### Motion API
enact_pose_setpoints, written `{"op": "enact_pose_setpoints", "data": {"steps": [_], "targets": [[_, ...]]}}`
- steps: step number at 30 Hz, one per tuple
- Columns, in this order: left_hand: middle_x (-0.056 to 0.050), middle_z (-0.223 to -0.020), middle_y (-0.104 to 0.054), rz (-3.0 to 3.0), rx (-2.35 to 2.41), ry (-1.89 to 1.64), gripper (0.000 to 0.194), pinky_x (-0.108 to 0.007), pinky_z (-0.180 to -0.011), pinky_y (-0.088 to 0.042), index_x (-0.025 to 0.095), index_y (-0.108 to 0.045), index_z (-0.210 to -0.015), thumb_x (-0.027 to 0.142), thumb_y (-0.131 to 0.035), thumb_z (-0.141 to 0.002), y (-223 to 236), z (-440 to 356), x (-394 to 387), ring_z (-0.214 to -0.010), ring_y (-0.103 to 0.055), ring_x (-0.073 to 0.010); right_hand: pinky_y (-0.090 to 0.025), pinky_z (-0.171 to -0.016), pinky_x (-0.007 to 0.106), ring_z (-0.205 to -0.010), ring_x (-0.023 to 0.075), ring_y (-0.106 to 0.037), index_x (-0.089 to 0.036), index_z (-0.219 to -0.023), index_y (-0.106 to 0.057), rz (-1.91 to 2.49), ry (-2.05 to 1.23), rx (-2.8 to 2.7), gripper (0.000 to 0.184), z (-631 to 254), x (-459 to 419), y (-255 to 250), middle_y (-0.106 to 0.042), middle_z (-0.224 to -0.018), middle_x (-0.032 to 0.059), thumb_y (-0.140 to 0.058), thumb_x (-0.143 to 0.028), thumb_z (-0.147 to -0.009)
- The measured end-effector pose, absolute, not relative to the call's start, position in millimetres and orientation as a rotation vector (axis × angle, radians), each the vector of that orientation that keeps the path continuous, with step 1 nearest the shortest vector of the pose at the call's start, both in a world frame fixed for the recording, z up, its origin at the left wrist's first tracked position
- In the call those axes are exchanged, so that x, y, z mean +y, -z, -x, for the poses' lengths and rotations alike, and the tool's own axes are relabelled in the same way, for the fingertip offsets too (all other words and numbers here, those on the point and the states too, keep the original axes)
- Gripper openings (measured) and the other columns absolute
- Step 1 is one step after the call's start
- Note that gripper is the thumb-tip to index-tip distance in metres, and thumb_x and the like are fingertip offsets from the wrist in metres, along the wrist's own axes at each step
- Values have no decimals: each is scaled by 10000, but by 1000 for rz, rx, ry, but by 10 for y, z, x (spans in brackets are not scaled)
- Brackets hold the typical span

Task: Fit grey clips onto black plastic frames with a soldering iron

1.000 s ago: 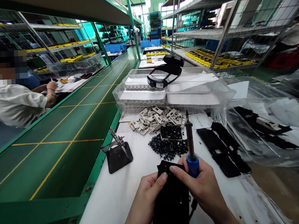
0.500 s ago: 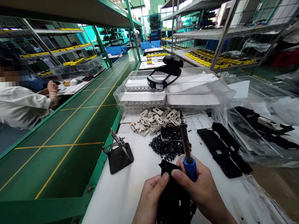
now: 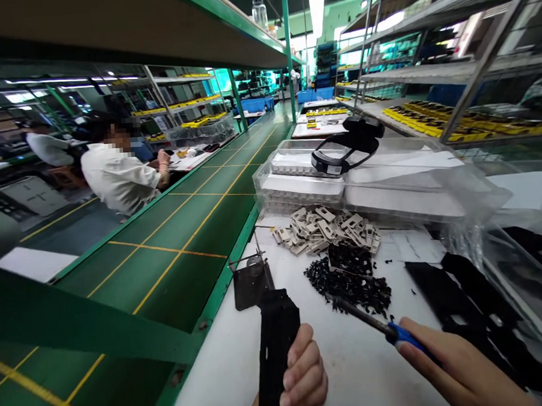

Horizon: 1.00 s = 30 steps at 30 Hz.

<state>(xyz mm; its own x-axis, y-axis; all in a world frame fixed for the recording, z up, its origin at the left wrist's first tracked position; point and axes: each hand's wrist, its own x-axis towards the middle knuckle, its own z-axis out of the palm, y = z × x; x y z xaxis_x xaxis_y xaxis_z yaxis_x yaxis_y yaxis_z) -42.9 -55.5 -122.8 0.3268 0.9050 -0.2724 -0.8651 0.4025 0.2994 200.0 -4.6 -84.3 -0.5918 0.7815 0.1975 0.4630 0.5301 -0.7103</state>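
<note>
My left hand (image 3: 304, 372) grips a black moulded plastic frame (image 3: 275, 356), which stands nearly upright near the table's left edge. My right hand (image 3: 455, 363) holds a soldering iron (image 3: 365, 318) by its blue handle, with the metal shaft pointing left over the white work surface (image 3: 354, 369). Its tip is close to a loose heap of small black plastic pieces (image 3: 350, 290) but appears not to touch them. Beyond that heap lie beige connector-like parts (image 3: 325, 230). Flat black panels (image 3: 460, 295) lie to the right of my right hand.
A metal soldering iron stand (image 3: 251, 284) is just beyond the black frame. Stacked clear plastic trays (image 3: 298, 189) hold a black headband device (image 3: 345, 152). A green conveyor belt (image 3: 178, 264) runs along the left, with a seated co-worker (image 3: 118, 178) across it.
My hands have moved apart, with the black frame going left and the soldering iron swinging from upright to nearly level, tip pointing left. The view has also turned and risen.
</note>
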Motion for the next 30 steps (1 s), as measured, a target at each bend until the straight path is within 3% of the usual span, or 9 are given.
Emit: {"op": "enact_pose_setpoints", "data": {"steps": [2,3,7,10,15,30], "targets": [[144,-146,-67,-97,377,-1121,790,-193,-174,11,220,-189,-354,515,-920,-288,1225,382,-653,-67,22,-42,-412,-457,208,-490,119,-598,-264,-757,-545,910,-729,-2405,233,-2014,-6,814,-623,-620,-39,-513,-365,-965],[138,-139,-95,-89,337,-1097,759,-186,-171,-6,220,-216,-346,513,-917,-336,1203,366,-699,-62,6,-43,-391,-441,211,-465,110,-582,-261,-746,-531,864,-678,-2456,240,-2009,13,789,-608,-600,-48,-519,-356,-965],[89,-216,-389,-173,-112,-1008,433,-150,-189,-182,197,-460,-436,272,-763,-737,1034,360,-762,-73,-149,-33,-363,-459,228,-473,107,-580,-251,-763,-510,813,-470,-2595,257,-1957,91,654,-582,-601,-55,-525,-403,-970],[42,-320,-523,-284,-440,-947,323,-136,-268,-336,162,-552,-527,173,-616,-844,937,359,-675,-118,-313,-47,-362,-482,238,-498,110,-594,-245,-797,-519,804,-361,-2669,277,-1924,147,576,-588,-626,-51,-489,-446,-984],[9,-338,-543,-387,-570,-889,335,-156,-338,-416,160,-597,-547,193,-540,-875,947,316,-552,-165,-409,-85,-355,-476,240,-483,105,-582,-243,-770,-519,735,-301,-2702,329,-1877,188,535,-581,-610,-54,-447,-468,-999],[32,-277,-465,-403,-446,-841,411,-163,-261,-331,187,-578,-463,235,-589,-870,1017,266,-594,-136,-346,-83,-313,-527,265,-560,142,-578,-241,-769,-520,801,-499,-2801,335,-1921,193,512,-592,-661,-30,-433,-465,-1002]]}}
